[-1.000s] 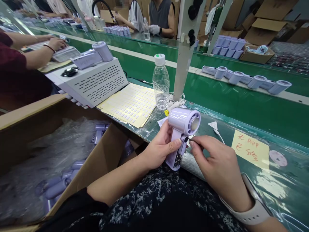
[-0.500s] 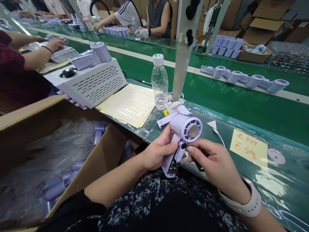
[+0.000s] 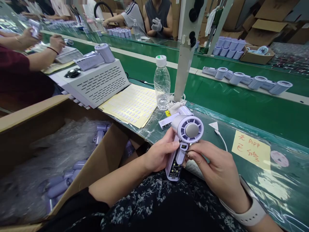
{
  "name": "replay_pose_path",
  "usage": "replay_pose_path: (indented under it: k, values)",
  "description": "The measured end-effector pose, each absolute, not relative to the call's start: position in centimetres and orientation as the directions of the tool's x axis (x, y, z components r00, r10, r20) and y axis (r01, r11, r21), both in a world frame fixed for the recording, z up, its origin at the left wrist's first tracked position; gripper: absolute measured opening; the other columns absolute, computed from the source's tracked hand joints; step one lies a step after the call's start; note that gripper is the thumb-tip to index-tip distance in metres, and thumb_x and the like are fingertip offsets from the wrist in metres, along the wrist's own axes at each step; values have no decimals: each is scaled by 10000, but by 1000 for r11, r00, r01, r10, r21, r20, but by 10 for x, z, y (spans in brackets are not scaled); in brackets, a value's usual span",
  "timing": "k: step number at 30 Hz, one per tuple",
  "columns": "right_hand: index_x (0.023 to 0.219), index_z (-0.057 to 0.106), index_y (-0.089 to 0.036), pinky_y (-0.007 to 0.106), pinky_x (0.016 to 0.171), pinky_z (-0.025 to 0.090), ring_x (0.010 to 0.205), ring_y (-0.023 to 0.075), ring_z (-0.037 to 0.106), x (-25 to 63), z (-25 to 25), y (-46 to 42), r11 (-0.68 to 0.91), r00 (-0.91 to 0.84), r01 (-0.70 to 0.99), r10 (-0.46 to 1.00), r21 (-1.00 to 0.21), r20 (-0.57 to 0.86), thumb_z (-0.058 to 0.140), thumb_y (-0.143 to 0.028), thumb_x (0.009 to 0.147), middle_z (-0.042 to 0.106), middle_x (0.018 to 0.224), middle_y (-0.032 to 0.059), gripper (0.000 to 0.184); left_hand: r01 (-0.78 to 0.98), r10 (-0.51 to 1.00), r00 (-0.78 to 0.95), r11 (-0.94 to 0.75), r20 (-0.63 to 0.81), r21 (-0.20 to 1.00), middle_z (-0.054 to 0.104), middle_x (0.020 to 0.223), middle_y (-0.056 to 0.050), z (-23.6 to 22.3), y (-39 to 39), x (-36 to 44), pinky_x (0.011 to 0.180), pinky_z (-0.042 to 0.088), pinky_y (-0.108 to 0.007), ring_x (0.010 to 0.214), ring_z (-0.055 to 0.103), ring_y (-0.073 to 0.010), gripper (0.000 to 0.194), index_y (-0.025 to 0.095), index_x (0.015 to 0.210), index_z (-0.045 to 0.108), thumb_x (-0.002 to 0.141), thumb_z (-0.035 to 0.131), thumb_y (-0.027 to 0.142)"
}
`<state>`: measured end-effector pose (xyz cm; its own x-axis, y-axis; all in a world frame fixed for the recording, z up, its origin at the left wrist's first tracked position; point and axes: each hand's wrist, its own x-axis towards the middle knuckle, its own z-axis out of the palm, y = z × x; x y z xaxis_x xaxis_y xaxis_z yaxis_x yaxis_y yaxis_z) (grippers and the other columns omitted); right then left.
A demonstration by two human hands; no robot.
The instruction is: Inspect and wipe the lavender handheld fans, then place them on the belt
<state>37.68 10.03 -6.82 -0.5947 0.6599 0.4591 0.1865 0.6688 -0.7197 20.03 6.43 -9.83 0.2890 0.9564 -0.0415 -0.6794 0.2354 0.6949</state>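
Note:
A lilac handheld fan stands tilted in front of my lap, its round grille and silver centre disc facing me. My left hand is closed around its handle, thumb on the front. Below the head a small display shows lit digits. Lower down, the handle is uncovered and a circuit board shows. The fingers of my right hand are pinched against the handle's right side, just under the head; what lies between them is too small to make out. Behind it lies another lilac fan, partly hidden.
A clear bottle stands by a metal post. Sticker sheets lie beside a grey metal box. On my left is a carton with wrapped fans. A cable and yellow note lie right. Co-workers sit beyond.
The fan has turned slightly, its grille facing me more squarely. Its display, dark before, now shows digits. My hands keep their hold. At the left, a co-worker's hand has lifted a fan.

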Motion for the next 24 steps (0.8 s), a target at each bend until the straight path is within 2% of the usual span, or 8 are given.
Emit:
replay_pose_path:
  k: [4, 9, 11, 15, 18, 20, 22, 24]
  values:
    - [954, 637, -183, 311, 730, 456, 811, 209, 621, 378, -67, 96, 768, -611, 236, 594, -596, 523, 540, -82, 1030, 678, 857, 53, 159, -642, 971, 236, 191, -45, 743, 603, 1012, -39, -95, 64, 202, 593, 521, -252, 698, 589, -138, 684, 265, 1383, 438, 802, 767, 413]
    - [997, 633, -166, 359, 762, 438, 807, 226, 583, 379, -63, 92, 836, -652, 241, 516, -493, 555, 521, -24, 1009, 661, 854, 74, 181, -602, 967, 253, 154, 4, 784, 581, 1187, -79, -96, 63, 201, 586, 504, -241, 745, 568, -137, 740, 276, 1400, 398, 782, 789, 388]
    - [991, 636, -181, 356, 766, 449, 820, 227, 604, 378, -66, 96, 821, -643, 231, 531, -522, 552, 529, -44, 1014, 680, 874, 68, 175, -599, 965, 262, 158, 6, 785, 595, 1110, -64, -96, 62, 198, 589, 502, -247, 726, 577, -137, 723, 272, 1379, 393, 787, 789, 396]
    - [1003, 673, -208, 334, 708, 486, 790, 225, 653, 370, -81, 117, 690, -539, 336, 699, -641, 470, 535, -176, 1053, 718, 889, 47, 150, -601, 969, 244, 136, 19, 788, 604, 937, -21, -99, 58, 183, 600, 503, -257, 693, 613, -147, 721, 273, 1364, 356, 804, 791, 402]
    - [1107, 689, -148, 431, 823, 491, 948, 307, 639, 354, -86, 124, 742, -524, 425, 669, -519, 527, 512, -303, 1072, 707, 1035, 137, 237, -605, 986, 169, 102, 2, 790, 624, 885, -10, -104, 54, 171, 631, 513, -259, 702, 625, -147, 617, 258, 1295, 413, 818, 787, 377]
    - [1112, 671, -119, 449, 864, 475, 976, 318, 615, 339, -83, 117, 814, -577, 347, 576, -465, 578, 539, -343, 1065, 683, 1040, 157, 264, -626, 997, 78, 71, -28, 777, 637, 915, -11, -106, 52, 166, 696, 524, -266, 752, 629, -143, 560, 248, 1248, 477, 802, 804, 336]
    - [1019, 656, -140, 396, 807, 483, 867, 271, 615, 324, -78, 105, 855, -638, 228, 493, -466, 592, 518, -298, 1077, 674, 922, 113, 218, -654, 998, -24, 23, -52, 756, 651, 976, -19, -105, 51, 166, 785, 523, -273, 832, 633, -149, 544, 235, 1217, 541, 766, 835, 314]
    - [892, 618, -172, 337, 720, 484, 756, 225, 607, 312, -71, 99, 852, -673, 156, 463, -500, 577, 449, -242, 1094, 653, 814, 65, 273, -679, 990, -95, 15, -108, 734, 661, 967, -20, -105, 45, 165, 824, 514, -274, 856, 634, -154, 504, 226, 1177, 591, 758, 849, 337]
